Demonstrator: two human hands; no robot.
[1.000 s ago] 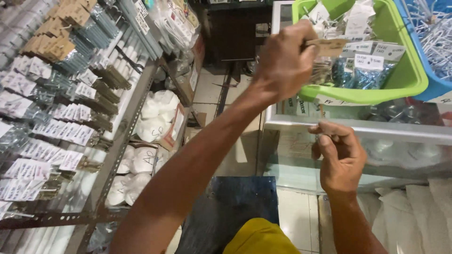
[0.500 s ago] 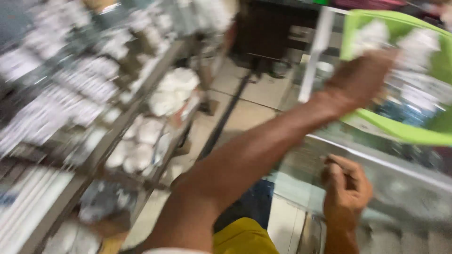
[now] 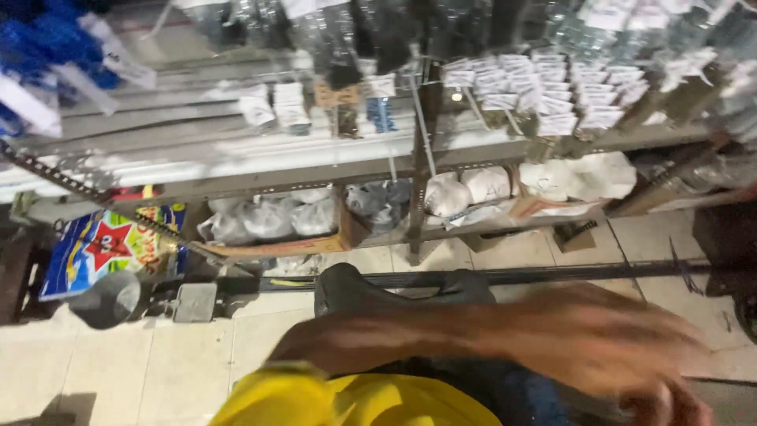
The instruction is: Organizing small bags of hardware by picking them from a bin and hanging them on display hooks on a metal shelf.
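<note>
Below the shelf (image 3: 315,177) of white bags (image 3: 576,177), my blurred left hand (image 3: 607,339) sweeps across; fingers unreadable, so I'd steady first.

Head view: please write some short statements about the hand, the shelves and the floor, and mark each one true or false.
1. A blurred hand crosses the lower right of the picture. True.
2. The hand grips a green basket. False: no green basket shows, and blur hides any grip.
3. White bags lie on a lower shelf. True.
4. The floor is dark carpet. False: it is pale tile.
5. A yellow garment shows at the bottom edge. True.
</note>
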